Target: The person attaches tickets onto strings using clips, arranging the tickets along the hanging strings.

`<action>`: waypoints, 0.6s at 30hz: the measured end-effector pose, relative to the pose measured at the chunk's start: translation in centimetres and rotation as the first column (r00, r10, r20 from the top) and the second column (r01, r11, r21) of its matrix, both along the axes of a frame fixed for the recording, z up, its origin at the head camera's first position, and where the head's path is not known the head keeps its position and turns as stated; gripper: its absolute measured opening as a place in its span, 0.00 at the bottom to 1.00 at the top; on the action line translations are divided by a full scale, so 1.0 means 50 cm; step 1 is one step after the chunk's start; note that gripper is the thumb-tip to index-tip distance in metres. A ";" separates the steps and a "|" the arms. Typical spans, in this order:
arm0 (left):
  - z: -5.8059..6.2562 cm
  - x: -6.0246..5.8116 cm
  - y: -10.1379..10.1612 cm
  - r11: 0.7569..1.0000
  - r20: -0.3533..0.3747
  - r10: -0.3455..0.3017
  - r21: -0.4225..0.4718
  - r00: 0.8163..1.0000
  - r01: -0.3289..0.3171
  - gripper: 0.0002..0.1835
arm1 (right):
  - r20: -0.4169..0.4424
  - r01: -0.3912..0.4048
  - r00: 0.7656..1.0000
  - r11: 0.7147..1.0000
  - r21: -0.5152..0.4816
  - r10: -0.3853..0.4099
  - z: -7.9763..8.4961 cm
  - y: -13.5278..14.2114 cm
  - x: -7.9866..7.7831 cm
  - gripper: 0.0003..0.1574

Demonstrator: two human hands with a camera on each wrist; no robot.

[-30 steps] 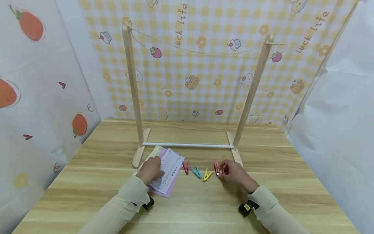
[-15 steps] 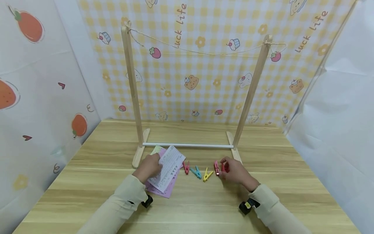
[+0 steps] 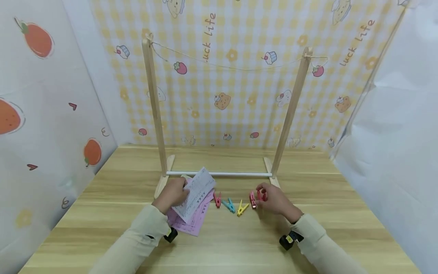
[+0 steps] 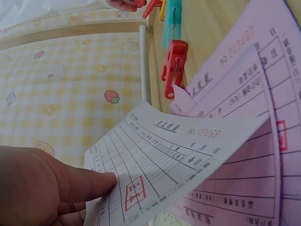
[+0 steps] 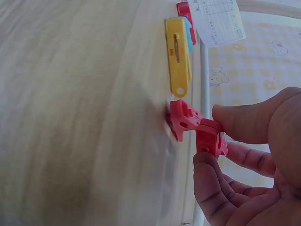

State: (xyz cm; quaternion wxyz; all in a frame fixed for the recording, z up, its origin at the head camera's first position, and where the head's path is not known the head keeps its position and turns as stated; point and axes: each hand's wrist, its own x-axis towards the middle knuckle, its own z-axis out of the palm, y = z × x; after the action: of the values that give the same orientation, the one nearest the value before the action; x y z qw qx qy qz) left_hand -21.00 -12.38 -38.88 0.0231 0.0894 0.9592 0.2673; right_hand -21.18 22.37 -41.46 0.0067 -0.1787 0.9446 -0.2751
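Observation:
My left hand (image 3: 173,193) pinches a printed white form slip (image 4: 155,160) between thumb and fingers, and the slip is raised at a tilt. Pink form slips (image 3: 191,224) lie below it, with a pale green edge (image 4: 170,219) just showing. My right hand (image 3: 276,201) pinches a red clothespin (image 5: 209,137) between thumb and fingertips. Close beside that one stands another red clothespin (image 3: 253,199); whether they touch cannot be told. To the left, a yellow clothespin (image 3: 241,208), a blue clothespin (image 3: 229,205) and a red clothespin (image 3: 217,199) rest on the table.
Behind the hands stands a wooden frame with a left post (image 3: 155,102), a right post (image 3: 291,114) and a white bottom rod (image 3: 236,174). A thin string (image 3: 236,68) sags between the post tops. Patterned sheets enclose the wooden table (image 3: 236,243).
My left hand has lifted the white slip from the pink ones and shifted slightly left. The right hand stays with the red clothespin. The head view has tilted slightly.

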 end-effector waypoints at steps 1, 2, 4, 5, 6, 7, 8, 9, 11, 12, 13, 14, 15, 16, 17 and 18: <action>0.000 0.001 -0.001 1.000 0.000 0.002 0.008 1.000 -0.002 0.03 | -0.004 -0.006 1.000 1.000 0.003 0.006 0.001 -0.001 0.001 0.24; 0.001 0.002 -0.002 1.000 -0.008 0.005 0.015 1.000 -0.005 0.03 | -0.015 -0.003 1.000 1.000 0.001 0.003 0.003 -0.002 0.000 0.24; 0.004 0.001 -0.005 0.999 -0.025 0.011 0.032 1.000 -0.011 0.05 | -0.032 0.002 0.999 1.000 -0.003 -0.002 0.009 -0.004 -0.002 0.25; 0.006 -0.001 -0.006 0.999 -0.033 0.014 0.034 0.999 -0.013 0.05 | -0.031 0.006 1.000 1.000 -0.007 -0.006 0.014 -0.005 -0.003 0.25; 0.009 -0.002 -0.007 0.999 -0.034 0.018 0.037 0.999 -0.017 0.06 | -0.032 0.007 0.999 1.000 -0.006 -0.007 0.018 -0.006 -0.004 0.25; 0.012 -0.002 -0.007 0.999 -0.037 0.018 0.038 0.999 -0.017 0.06 | -0.028 0.010 1.000 1.000 -0.007 -0.010 0.022 -0.007 -0.005 0.25; 0.015 -0.003 -0.008 0.999 -0.038 0.020 0.038 0.999 -0.019 0.06 | -0.021 0.012 1.000 1.000 -0.004 -0.012 0.026 -0.007 -0.006 0.26; 0.017 -0.003 -0.009 0.999 -0.040 0.017 0.040 0.999 -0.016 0.06 | -0.011 0.012 1.000 1.000 -0.005 -0.012 0.030 -0.008 -0.007 0.26; 0.023 -0.002 -0.010 0.999 -0.041 0.019 0.045 0.999 -0.017 0.07 | 0.005 0.016 1.000 1.000 -0.002 -0.016 0.036 -0.010 -0.007 0.26; 0.025 -0.002 -0.010 0.999 -0.043 0.020 0.050 0.999 -0.018 0.07 | 0.008 0.017 1.000 1.000 0.002 -0.017 0.038 -0.010 -0.008 0.27; 0.027 -0.002 -0.011 0.998 -0.049 0.019 0.055 0.999 -0.016 0.06 | 0.015 0.019 1.000 1.000 0.001 -0.019 0.041 -0.011 -0.008 0.27; 0.028 -0.002 -0.012 0.998 -0.054 0.018 0.058 0.998 -0.015 0.06 | 0.021 0.017 1.000 1.000 -0.001 -0.017 0.043 -0.011 -0.009 0.27; 0.030 -0.001 -0.013 0.998 -0.057 0.018 0.063 0.998 -0.014 0.06 | 0.024 0.019 1.000 1.000 -0.001 -0.019 0.045 -0.012 -0.010 0.27; 0.032 -0.002 -0.014 0.998 -0.055 0.021 0.065 0.998 -0.017 0.06 | 0.026 0.018 1.000 1.000 -0.002 -0.018 0.047 -0.012 -0.010 0.28; 0.033 -0.002 -0.016 0.998 -0.060 0.020 0.065 0.998 -0.016 0.06 | 0.026 0.017 1.000 1.000 -0.006 -0.016 0.049 -0.012 -0.011 0.28; 0.035 -0.003 -0.017 0.998 -0.063 0.020 0.065 0.998 -0.016 0.05 | 0.026 0.010 1.000 1.000 -0.011 -0.010 0.051 -0.012 -0.011 0.28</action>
State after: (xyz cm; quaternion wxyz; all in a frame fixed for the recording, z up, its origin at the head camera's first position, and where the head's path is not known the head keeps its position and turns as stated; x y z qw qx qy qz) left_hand -21.14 -13.24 -37.15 -0.0127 0.0897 0.9510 0.2955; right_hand -21.75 21.76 -38.91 0.0168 -0.1703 0.9438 -0.2826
